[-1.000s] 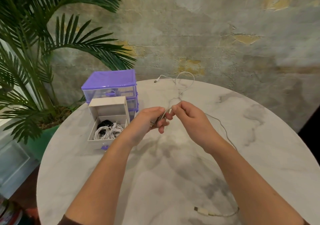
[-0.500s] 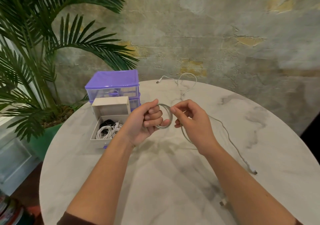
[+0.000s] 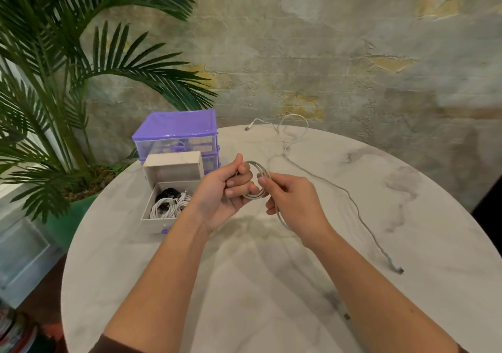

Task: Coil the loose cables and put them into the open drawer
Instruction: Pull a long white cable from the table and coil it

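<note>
My left hand [image 3: 231, 192] grips a small coil of grey cable [image 3: 261, 174] above the marble table [image 3: 271, 284]. My right hand [image 3: 294, 203] pinches the same cable just right of the coil, and the free length drops below that hand. A second loose white cable [image 3: 350, 197] trails from the table's far edge to a plug at the right. The open drawer [image 3: 157, 216] stands left of my left hand and holds coiled white and black cables [image 3: 168, 204].
A purple drawer unit [image 3: 176, 132] stands behind the open drawer. A palm plant [image 3: 54, 108] in a green pot fills the left side. A rough wall rises behind the round table.
The coil in my left hand has gained loops as my right hand winds the cable round. The cable's plug end has been drawn up from the near table edge.
</note>
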Tool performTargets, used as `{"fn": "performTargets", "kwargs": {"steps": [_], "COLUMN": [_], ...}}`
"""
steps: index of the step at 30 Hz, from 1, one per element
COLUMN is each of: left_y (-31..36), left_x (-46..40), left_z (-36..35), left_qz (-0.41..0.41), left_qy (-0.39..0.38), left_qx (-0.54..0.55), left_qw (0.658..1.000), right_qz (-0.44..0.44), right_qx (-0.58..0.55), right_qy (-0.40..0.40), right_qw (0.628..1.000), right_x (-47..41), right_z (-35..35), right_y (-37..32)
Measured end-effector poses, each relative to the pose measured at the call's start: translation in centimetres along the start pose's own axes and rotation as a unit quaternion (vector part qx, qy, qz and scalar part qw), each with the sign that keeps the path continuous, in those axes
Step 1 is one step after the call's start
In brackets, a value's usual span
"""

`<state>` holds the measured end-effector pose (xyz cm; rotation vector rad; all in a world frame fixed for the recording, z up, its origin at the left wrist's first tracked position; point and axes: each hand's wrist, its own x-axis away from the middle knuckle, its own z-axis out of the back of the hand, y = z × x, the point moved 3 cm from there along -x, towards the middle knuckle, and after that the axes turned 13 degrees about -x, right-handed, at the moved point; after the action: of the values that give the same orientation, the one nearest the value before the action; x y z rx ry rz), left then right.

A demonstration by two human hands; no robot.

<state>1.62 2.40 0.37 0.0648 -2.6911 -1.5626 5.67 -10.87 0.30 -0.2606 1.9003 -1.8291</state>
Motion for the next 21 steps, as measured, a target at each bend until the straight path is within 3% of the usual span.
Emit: {"fn": "performTargets", "kwargs": {"steps": [5, 10, 13, 17, 21], "left_y": [0.1, 0.3, 0.5, 0.6, 0.7], "left_x": [0.1, 0.3, 0.5, 0.4, 0.5], "left_z": [-0.1, -0.4, -0.6, -0.4, -0.3], "left_qz": [0.000, -0.001, 0.003, 0.000, -0.025], "left_qy": [0.005, 0.003, -0.003, 0.050, 0.142], "left_qx": [-0.003, 0.032, 0.035, -0.093, -0.312], "left_qw": [1.000, 0.999, 0.999, 0.994, 0.939], "right_qz": [-0.101, -0.126, -0.122, -0.060, -0.026], "right_qx": [-0.160, -0.245, -0.255, -0.195, -0.141], "right_qy": [-0.052, -0.120, -0.119, -0.046, 0.009], "right_qw": [0.981, 0.954, 0.952, 0.978, 0.990], "right_x": [-0.2, 0.0, -0.1, -0.3, -0.5], "right_z": [1.1, 0.8, 0.7, 1.2, 1.7], "right_y": [-0.2, -0.3, -0.2, -0.3, -0.7]}}
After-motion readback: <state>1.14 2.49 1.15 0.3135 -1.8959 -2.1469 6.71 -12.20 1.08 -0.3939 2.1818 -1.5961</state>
